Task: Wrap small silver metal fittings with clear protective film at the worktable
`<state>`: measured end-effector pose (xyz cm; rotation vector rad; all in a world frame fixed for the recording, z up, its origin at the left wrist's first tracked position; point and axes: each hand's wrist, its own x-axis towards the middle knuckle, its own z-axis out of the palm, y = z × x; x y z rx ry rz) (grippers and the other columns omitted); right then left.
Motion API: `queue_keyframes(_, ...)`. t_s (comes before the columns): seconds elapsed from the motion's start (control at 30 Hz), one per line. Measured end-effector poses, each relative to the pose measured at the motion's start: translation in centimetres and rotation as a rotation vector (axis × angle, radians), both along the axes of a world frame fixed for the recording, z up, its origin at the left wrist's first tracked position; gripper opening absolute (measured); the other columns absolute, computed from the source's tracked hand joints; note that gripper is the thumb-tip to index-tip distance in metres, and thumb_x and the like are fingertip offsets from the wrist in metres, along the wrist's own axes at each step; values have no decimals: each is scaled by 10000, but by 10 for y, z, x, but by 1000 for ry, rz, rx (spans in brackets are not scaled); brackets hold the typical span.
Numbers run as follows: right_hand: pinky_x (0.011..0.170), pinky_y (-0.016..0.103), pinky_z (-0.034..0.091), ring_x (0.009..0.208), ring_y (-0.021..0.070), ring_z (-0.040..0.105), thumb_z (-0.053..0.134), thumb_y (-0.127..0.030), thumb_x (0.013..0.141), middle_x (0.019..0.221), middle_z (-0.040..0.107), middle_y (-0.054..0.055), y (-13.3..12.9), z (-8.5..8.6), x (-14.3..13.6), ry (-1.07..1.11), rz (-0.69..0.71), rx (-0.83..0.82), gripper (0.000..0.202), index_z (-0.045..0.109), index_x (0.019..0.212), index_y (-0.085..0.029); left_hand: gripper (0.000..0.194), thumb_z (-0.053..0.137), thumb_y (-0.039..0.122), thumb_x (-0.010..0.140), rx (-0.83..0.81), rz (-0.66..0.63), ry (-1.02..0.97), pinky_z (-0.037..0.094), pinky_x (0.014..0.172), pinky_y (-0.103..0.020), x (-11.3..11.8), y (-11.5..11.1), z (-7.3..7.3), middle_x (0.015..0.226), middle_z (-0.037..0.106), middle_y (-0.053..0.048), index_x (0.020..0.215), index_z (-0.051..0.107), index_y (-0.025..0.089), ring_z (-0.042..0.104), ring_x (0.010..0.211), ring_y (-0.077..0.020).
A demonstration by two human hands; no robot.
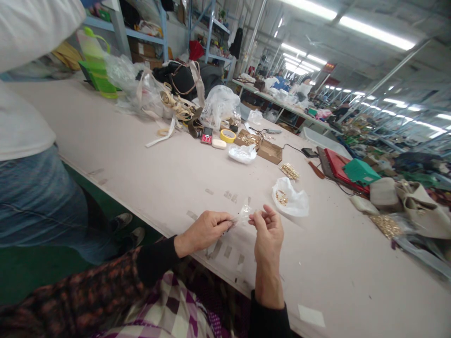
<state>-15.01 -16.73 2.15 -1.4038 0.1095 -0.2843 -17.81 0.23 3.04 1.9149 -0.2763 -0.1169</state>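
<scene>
Small clear plastic wrapper [244, 214] pinched between left hand [204, 231] and right hand [268, 231], both grasping it just above the near edge of the table [148, 164], one white bag [292, 199] just beyond the wrapper, one yellow tape roll [228, 135] well beyond it.

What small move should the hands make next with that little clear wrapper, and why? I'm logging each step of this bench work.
Probably pull the small clear wrapper apart to open it. The left hand and right hand each pinch one end of it just above the table edge, and it looks unopened, though what it holds is too small to tell.
</scene>
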Motion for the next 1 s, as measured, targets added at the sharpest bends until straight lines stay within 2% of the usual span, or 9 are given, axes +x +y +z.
queue_keyframes(0.1, 693, 253, 525, 802, 128, 610, 806, -396, 665, 924, 632, 47, 1, -1, 1, 20, 28, -14, 653, 511, 1179, -121, 260, 497, 283, 915, -1, -3, -46, 385, 697, -198, 1, 0, -2, 818, 675, 22, 964, 730, 178, 546, 736, -101)
queue_keyframes(0.2, 702, 246, 512, 760, 113, 602, 810, -381, 659, 850, 633, 31, 3, -4, 2, 19, 33, -18, 617, 532, 1140, -113, 274, 512, 293, 901, -23, -32, -12, 402, 729, -211, 3, 1, -5, 881, 698, 1, 1008, 734, 173, 579, 786, -124)
queue_keyframes(0.37, 685, 267, 525, 703, 111, 601, 789, -369, 697, 813, 612, 13, 3, -6, 3, -43, 46, -31, 534, 543, 1095, -112, 517, 693, 360, 751, -294, -139, 266, 451, 862, -253, 9, 10, -3, 1196, 646, -89, 1218, 643, 143, 594, 1048, -202)
queue_keyframes(0.47, 674, 272, 534, 693, 116, 604, 782, -372, 707, 800, 600, 9, 3, -8, 3, -55, 78, -43, 525, 538, 1088, -104, 364, 662, 387, 794, -313, -129, 239, 415, 696, -212, 13, 14, 0, 910, 649, -55, 1040, 678, 120, 565, 788, -131)
queue_keyframes(0.53, 677, 274, 536, 694, 115, 599, 761, -404, 731, 810, 595, 10, 5, -8, 2, -56, 69, -59, 533, 538, 1108, -101, 313, 616, 423, 841, -281, -132, 204, 305, 565, -204, 15, 14, 0, 686, 511, -2, 841, 651, 112, 422, 608, -86)
queue_keyframes(0.6, 691, 274, 537, 733, 119, 601, 735, -449, 755, 872, 606, 29, 7, -8, 1, -42, 65, -82, 556, 540, 1144, -103, 366, 594, 451, 859, -236, -104, 171, 246, 535, -221, 15, 12, -1, 620, 396, 18, 707, 570, 118, 336, 569, -80)
queue_keyframes(0.73, 740, 272, 530, 815, 134, 613, 774, -443, 703, 927, 629, 48, 11, -4, 2, 0, 135, -81, 623, 534, 1172, -110, 386, 569, 450, 881, -193, -89, 117, 267, 566, -229, 12, 10, -1, 639, 374, 15, 677, 521, 126, 342, 607, -89)
queue_keyframes(0.87, 692, 253, 507, 739, 119, 598, 775, -400, 698, 835, 622, 26, 12, -4, 4, -6, 138, -83, 553, 556, 1112, -105, 234, 640, 351, 824, -284, -213, 178, 356, 653, -213, 13, 15, 5, 738, 536, -4, 816, 623, 117, 474, 702, -108)
queue_keyframes(1.0, 651, 255, 498, 669, 111, 579, 754, -413, 722, 772, 604, 10, 13, -3, 4, -34, 130, -73, 531, 546, 1097, -99, 381, 701, 311, 763, -435, -273, 269, 434, 872, -274, 16, 19, 13, 1043, 668, -89, 1086, 666, 113, 590, 985, -198)
